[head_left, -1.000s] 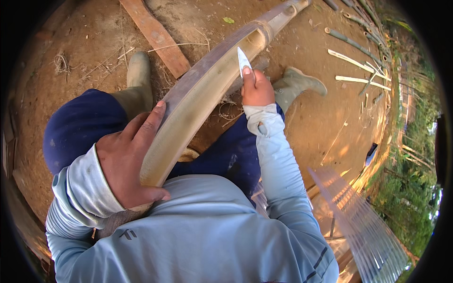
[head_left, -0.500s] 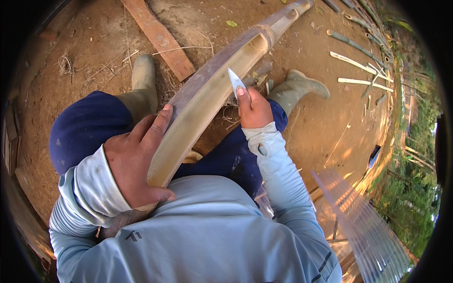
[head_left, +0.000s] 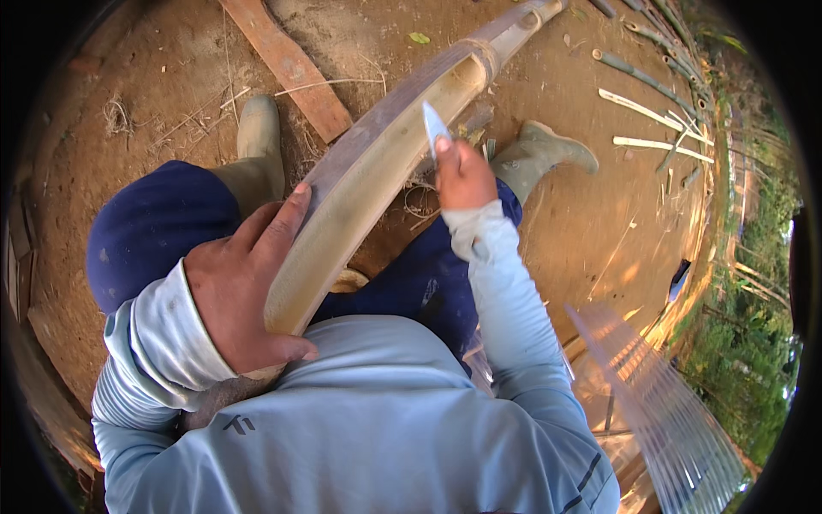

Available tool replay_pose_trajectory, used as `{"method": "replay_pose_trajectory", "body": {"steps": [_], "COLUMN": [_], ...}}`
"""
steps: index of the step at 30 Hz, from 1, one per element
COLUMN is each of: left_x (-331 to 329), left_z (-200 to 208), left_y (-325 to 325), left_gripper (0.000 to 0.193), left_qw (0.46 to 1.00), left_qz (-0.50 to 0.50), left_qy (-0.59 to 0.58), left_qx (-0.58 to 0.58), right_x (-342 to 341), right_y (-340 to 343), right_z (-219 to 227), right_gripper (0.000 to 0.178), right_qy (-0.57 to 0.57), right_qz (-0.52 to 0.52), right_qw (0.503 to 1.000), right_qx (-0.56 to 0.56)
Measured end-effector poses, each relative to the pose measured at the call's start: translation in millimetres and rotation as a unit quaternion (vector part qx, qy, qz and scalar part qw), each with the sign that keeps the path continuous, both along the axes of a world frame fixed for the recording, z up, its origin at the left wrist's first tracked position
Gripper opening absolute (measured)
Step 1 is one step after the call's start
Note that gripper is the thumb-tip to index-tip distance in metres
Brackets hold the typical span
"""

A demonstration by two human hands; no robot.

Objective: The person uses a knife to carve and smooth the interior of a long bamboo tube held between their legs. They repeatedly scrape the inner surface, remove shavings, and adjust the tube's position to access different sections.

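A long split bamboo pole [head_left: 368,184] slants from my lap toward the far right, its hollow inner side facing up. Across its near end lies my left hand [head_left: 248,287], fingers along the outer edge and thumb near the end, gripping it. My right hand [head_left: 465,174] is closed round a knife, thumb pressed on the blade. The knife's pale pointed blade [head_left: 431,122] points away from me, at the right edge of the pole; whether it touches the bamboo I cannot tell. The knife's handle is hidden in my fist.
A reddish-brown plank [head_left: 287,64] lies on the dirt ground beyond my left boot [head_left: 259,133]. My right boot [head_left: 548,158] stands right of the pole. Bamboo poles [head_left: 646,79] and pale split strips [head_left: 655,147] lie at the far right. A clear corrugated sheet [head_left: 659,411] is at the near right.
My right hand with the knife has shifted slightly away from me and to the right, and the blade points more upright. My left hand stays nearly in place on the bamboo.
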State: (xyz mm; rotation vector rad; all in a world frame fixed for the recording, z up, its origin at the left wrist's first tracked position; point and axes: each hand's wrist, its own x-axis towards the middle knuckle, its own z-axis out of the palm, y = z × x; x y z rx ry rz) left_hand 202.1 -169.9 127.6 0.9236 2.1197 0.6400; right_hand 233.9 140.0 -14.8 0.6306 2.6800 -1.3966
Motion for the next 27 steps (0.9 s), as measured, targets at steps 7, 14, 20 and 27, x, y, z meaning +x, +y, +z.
{"method": "replay_pose_trajectory", "body": {"steps": [7,14,20,27], "left_x": [-1.2,2.8,0.3,1.6], "left_z": [6.8,1.7,2.5,1.7], "left_y": [3.4,1.6,1.3,1.4], "left_gripper": [0.130,0.132,0.133,0.135], "left_qw": [1.000,1.000,1.000,0.999], "left_qz": [0.004,-0.008,-0.008,-0.017], "left_qy": [0.011,0.027,0.012,0.032], "left_qx": [-0.010,-0.007,0.000,0.026], "right_x": [-2.6,19.1,20.8,3.0], "right_y": [0.5,-9.3,-22.3,4.7], "right_z": [8.0,6.2,6.0,-3.4], "right_gripper": [0.045,0.043,0.046,0.046], "right_qy": [-0.017,0.009,0.030,0.023], "right_qz": [0.014,0.071,0.028,0.030], "right_qw": [1.000,0.997,0.999,0.999], "right_qx": [-0.009,0.022,0.009,0.024]}}
